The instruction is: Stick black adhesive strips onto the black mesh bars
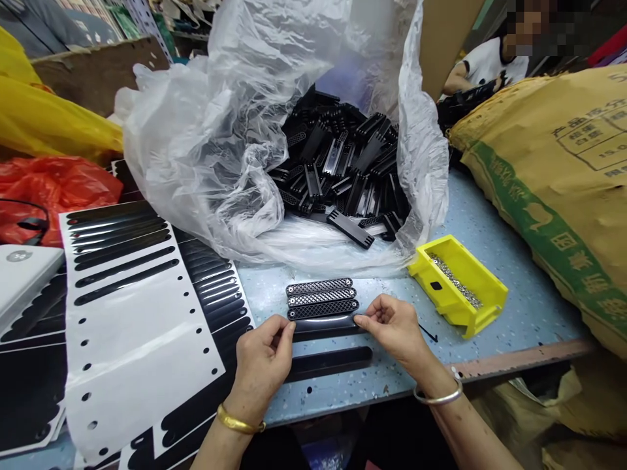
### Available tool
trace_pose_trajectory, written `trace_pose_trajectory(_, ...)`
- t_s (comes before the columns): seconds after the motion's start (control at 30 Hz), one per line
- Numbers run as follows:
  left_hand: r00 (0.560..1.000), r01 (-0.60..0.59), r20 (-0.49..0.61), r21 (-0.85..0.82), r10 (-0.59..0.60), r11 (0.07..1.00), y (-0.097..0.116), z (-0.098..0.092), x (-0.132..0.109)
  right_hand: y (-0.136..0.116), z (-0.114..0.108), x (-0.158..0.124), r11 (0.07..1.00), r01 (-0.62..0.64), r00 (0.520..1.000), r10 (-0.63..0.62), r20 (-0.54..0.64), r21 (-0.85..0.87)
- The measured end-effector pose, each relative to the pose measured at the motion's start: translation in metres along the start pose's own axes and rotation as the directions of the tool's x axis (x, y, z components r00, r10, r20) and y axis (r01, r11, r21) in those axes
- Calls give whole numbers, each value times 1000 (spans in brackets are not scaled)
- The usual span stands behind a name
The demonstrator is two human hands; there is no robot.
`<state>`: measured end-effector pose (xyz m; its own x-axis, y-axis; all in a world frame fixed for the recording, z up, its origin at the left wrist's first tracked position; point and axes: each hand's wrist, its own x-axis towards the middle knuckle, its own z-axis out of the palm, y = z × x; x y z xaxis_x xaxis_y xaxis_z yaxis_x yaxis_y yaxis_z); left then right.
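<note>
Black glossy strip [323,326] sits pinched at its ends by my left hand [262,365] and right hand [392,329], held taut, I judge, to keep it straight, just below 3 mesh-faced strips [321,298] lined up on the speckled blue surface [519,307].

3 mesh bars [322,297] lie before the plastic bag [196,150].

From my remote view, the pale blue speckled workbench top [519,307] carries a clear plastic bag [196,150] of black ridged parts, three black perforated mesh strips [322,300], two glossy black strips [328,362], a yellow plastic bin [455,307] of small silver pieces, a white backing sheet [132,352] of black strips, and a tan woven sack [553,215].
</note>
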<state>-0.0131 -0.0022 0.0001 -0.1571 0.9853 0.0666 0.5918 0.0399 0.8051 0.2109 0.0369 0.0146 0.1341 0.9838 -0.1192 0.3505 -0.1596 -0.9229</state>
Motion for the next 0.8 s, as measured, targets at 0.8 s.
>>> trace_pose_trajectory(0.8, 760, -619, -74, 219, 645, 754, 46, -3, -26, 11, 3, -4, 984, -128, 981, 107, 160, 124)
